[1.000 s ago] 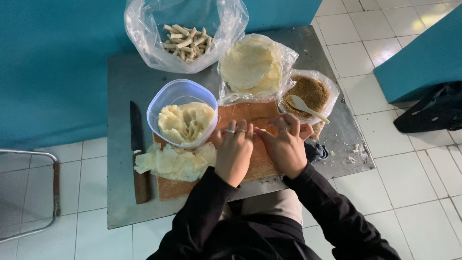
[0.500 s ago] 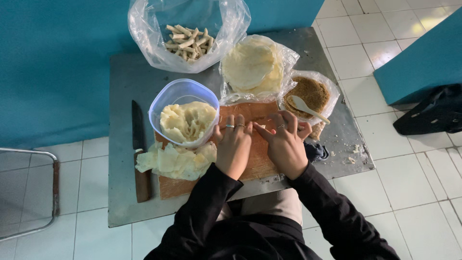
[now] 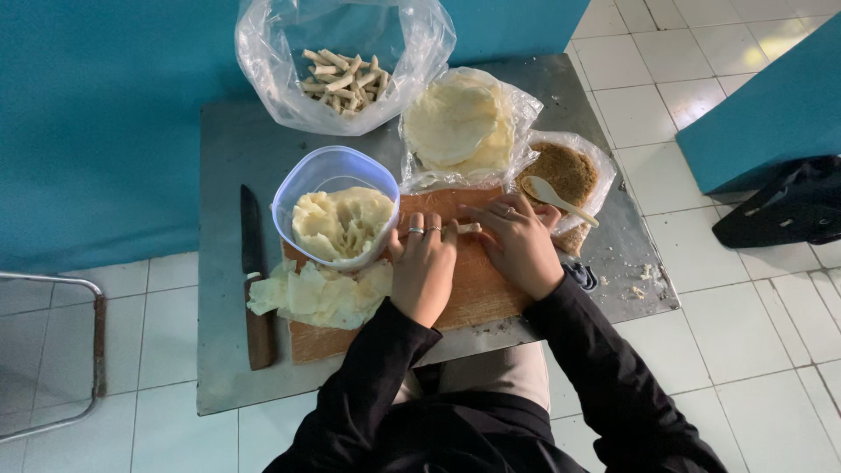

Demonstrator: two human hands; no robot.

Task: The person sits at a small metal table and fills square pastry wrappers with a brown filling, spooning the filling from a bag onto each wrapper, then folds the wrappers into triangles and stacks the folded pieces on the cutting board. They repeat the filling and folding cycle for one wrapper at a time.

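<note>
Small pale roll of wrapper (image 3: pixel 467 229) lies on the wooden cutting board (image 3: pixel 477 289), pinched between the fingertips of both hands. Left hand (image 3: pixel 423 267) palm down, fingers curled over the roll's near end, rings on two fingers; closed loosely on the roll. Right hand (image 3: pixel 519 245) likewise palm down, fingers bent and pressing the roll's other end; ring visible. Both wrists in black sleeves (image 3: pixel 613 385). Just left of the left hand: a clear plastic tub (image 3: pixel 326 175) holding pale folded dough pieces, its rim touching the board's edge. Below that tub and beside the left wrist, a loose heap of pale wrapper scraps (image 3: pixel 320 296) lying on the board. Farther left, well clear of the hand, a knife with wooden handle (image 3: pixel 255 280) flat on the metal table (image 3: pixel 223 149), blade pointing away from the person. Directly beyond the hands: a stack of round wrappers in clear plastic (image 3: pixel 460 123). Just beyond the right hand: a bag of brown crumbly filling (image 3: pixel 569 175) with a pale spoon (image 3: pixel 561 199) resting across it, bowl end near the right fingertips. Farthest out, beyond the tub: open plastic bag of finished pale rolls (image 3: pixel 342 77). Crumbs (image 3: pixel 644 280) on the table right of the right wrist. White tile floor (image 3: pixel 745 333) around the table.
</note>
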